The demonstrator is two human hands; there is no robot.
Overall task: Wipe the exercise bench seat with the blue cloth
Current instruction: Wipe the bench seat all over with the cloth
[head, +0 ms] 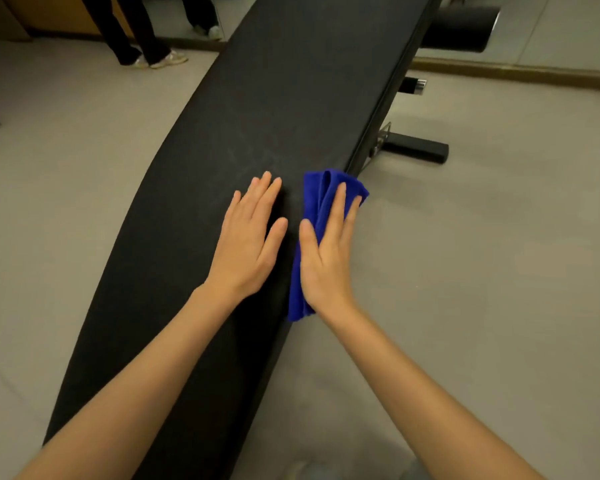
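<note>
While flat, right grip (328, 252) atop cloth (313, 189)

Long black padded exercise bench seat (257, 98), slightly curved, runs diagonally across the view. Folded bright blue cloth (312, 195) lies lengthwise along its right edge.

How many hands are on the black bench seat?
2: left hand flat on the black padded seat; right hand pressing the folded blue cloth at its right edge.
</note>
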